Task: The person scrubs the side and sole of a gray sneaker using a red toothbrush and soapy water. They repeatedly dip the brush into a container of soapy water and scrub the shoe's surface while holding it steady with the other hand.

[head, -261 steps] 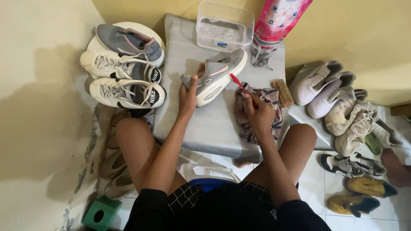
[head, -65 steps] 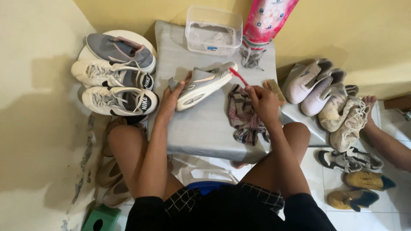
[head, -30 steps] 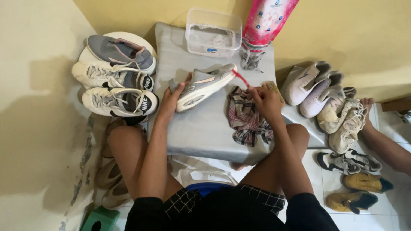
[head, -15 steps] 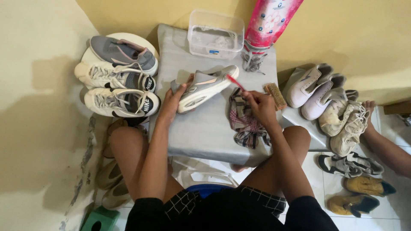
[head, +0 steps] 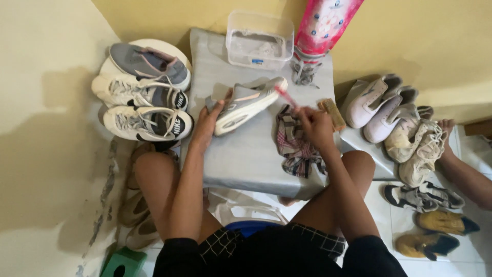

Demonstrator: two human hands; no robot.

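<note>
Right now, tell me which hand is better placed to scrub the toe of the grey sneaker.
Right. The right hand holds the red-handled brush, its head close to the grey sneaker toe. The left hand is busy gripping the heel, steadying it on the grey board.

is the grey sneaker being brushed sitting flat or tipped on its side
Tipped on its side: the grey sneaker shows its pale sole edge, propped by the left hand on the grey pad.
</note>
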